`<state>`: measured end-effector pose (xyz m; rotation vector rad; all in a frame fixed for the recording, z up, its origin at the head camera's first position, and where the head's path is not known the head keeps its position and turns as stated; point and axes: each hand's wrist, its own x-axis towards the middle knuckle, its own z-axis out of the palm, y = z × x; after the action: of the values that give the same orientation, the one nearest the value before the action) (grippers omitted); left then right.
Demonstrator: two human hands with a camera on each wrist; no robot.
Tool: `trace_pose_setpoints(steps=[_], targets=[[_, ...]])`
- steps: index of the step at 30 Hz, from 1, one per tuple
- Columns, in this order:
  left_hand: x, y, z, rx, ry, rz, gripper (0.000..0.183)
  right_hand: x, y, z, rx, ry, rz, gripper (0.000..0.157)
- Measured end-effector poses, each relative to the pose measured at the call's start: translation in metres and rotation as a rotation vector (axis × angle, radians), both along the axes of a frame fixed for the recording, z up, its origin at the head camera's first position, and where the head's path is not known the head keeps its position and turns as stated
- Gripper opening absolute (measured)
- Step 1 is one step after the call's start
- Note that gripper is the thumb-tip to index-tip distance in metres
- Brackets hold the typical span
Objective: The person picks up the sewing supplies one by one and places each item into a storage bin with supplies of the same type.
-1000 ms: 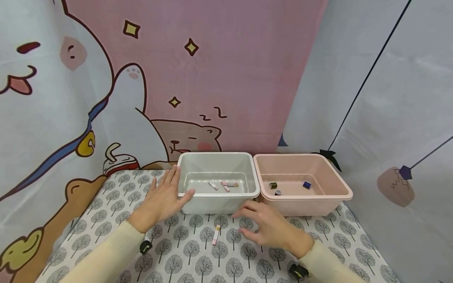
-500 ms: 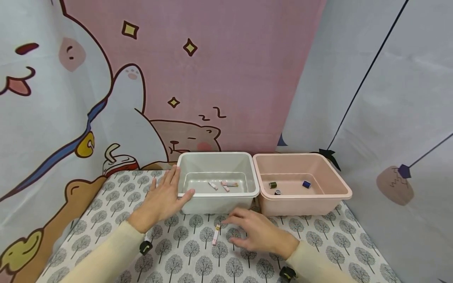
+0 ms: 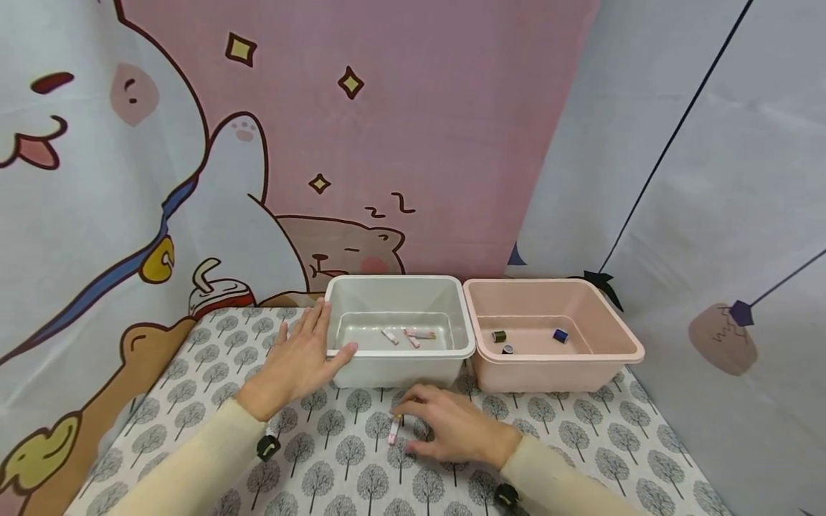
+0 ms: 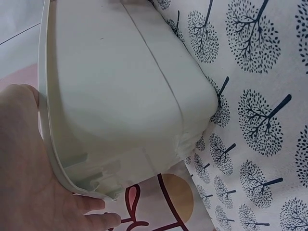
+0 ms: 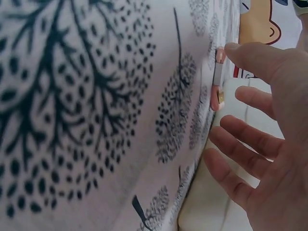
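On the tree-print cloth lies a slim pink-and-white stick (image 3: 394, 431) with a gold band near one end. My right hand (image 3: 454, 428) is over it, fingers spread and loosely bent, and the index finger covers its far end in the head view. In the right wrist view the stick (image 5: 219, 77) shows beside the thumb, with the hand not closed around it. My left hand (image 3: 297, 362) rests at the left corner of a white plastic bin (image 3: 396, 365). Its fingers lie straight along the bin's side and its thumb crosses the front rim.
Several similar sticks (image 3: 419, 335) lie inside the white bin. Right beside it stands a pink bin (image 3: 555, 369) holding a green thread spool (image 3: 499, 336), a blue one (image 3: 560, 335) and a grey one (image 3: 508, 350). Printed curtains (image 3: 413, 129) hang behind.
My right hand has moved left and slightly toward me, from in front of the bins' meeting point to over the stick. The left hand has stayed at the white bin.
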<state>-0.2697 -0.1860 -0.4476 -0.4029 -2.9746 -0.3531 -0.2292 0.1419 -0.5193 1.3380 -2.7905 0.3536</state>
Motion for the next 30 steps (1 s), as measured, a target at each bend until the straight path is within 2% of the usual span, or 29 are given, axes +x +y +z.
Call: trace_pose_setpoints(steps=[8,21,30], targets=[[-0.001,-0.001,0.001,-0.002,-0.002,0.002,0.111,-0.004,-0.008,-0.007,0.033,0.001,-0.004,0.059],[0.000,0.002,0.003,0.016,-0.019,0.005,0.110,-0.006,-0.014,-0.008,-0.044,0.007,0.067,0.025],[0.001,0.002,0.002,0.028,-0.010,0.005,0.107,-0.007,-0.016,-0.009,-0.058,-0.018,0.053,0.018]])
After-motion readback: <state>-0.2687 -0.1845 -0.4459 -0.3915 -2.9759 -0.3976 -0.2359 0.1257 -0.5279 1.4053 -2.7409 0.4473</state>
